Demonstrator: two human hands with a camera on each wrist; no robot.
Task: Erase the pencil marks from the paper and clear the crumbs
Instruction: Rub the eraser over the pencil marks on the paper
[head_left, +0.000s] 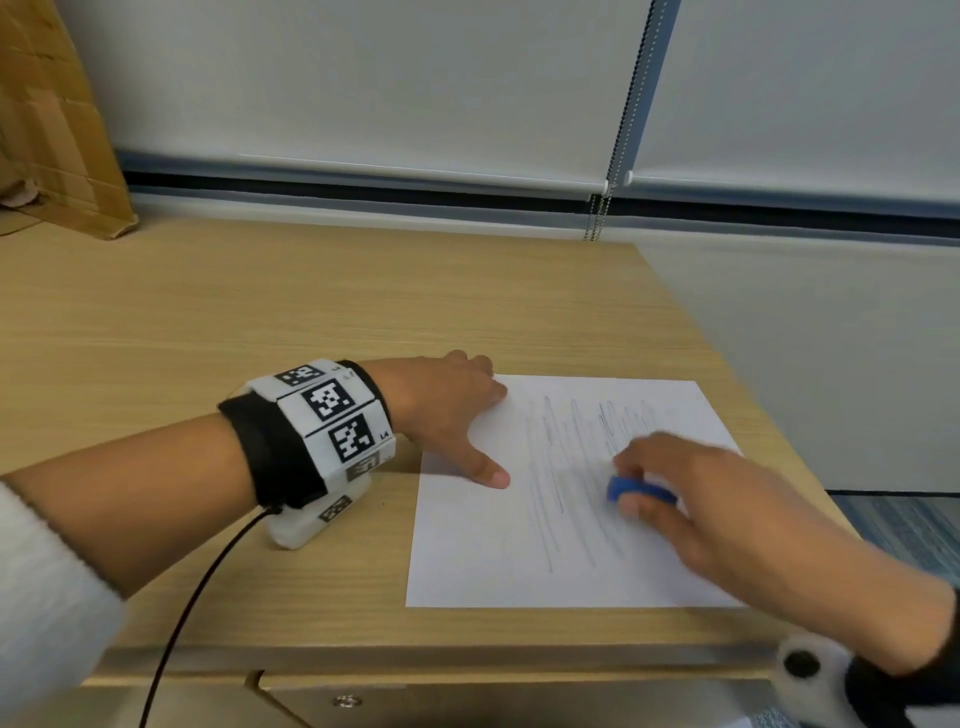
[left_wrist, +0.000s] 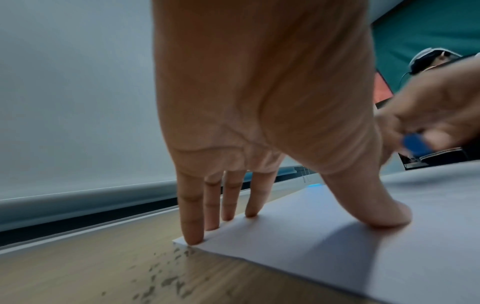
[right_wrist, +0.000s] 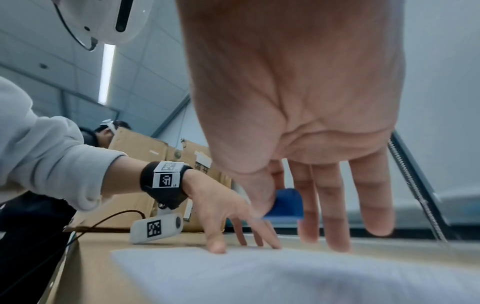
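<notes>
On the light wooden desk (head_left: 260, 312), a white sheet of paper (head_left: 478, 545) scribbled with pencil marks (head_left: 561, 467) lies near the right front corner.

Over the middle of the sheet, the right hand (head_left: 727, 514) pinches a small blue eraser (head_left: 636, 491) between thumb and fingers, its remaining fingers hanging loosely straight; the hand is blurred, and whether the eraser touches the sheet cannot be told. The left hand (head_left: 447, 410) is spread flat, straight fingertips (left_wrist: 193, 236) pressing the sheet's far left corner and the thumb planted further in. Grey eraser crumbs (left_wrist: 166, 279) lie scattered on the desk just beside that corner. A brown cardboard box (head_left: 57, 119) stands at the desk's far left.
</notes>
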